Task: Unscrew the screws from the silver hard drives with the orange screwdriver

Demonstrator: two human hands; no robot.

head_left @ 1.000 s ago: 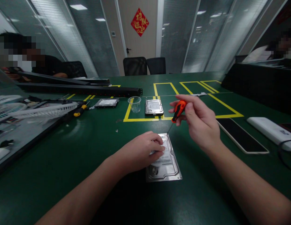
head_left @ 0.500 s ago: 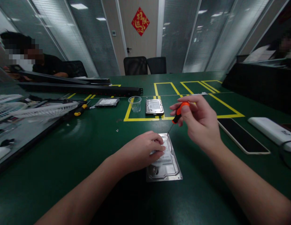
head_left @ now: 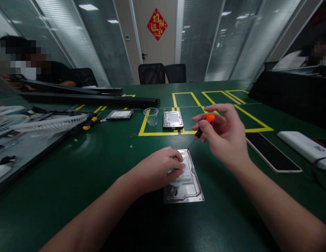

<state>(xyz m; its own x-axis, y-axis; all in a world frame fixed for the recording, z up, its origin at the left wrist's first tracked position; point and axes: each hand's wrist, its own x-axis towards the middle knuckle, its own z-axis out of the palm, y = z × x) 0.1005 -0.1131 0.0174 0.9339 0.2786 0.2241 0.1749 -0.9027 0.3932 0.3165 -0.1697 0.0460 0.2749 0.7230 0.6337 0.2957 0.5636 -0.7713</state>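
A silver hard drive [head_left: 185, 185] lies flat on the green table [head_left: 100, 168] in front of me. My left hand [head_left: 157, 169] rests on its far left part, fingers curled and pressing down on it. My right hand [head_left: 226, 134] pinches an orange-handled screwdriver [head_left: 202, 127] between thumb and fingers. The tool leans to the right, and its thin tip touches the drive's far right corner.
A second hard drive [head_left: 172, 120] and a clear plastic cup [head_left: 151, 116] sit in a yellow-taped square. A third drive [head_left: 120, 114] and a yellow screwdriver [head_left: 89, 123] lie to the left. A phone [head_left: 272, 151] and a white box [head_left: 303, 143] lie on the right. People sit at both far sides.
My right fingers have shifted round the screwdriver handle, and the handle has tipped a little further right. The tip stays on the same corner. My left hand has not moved.
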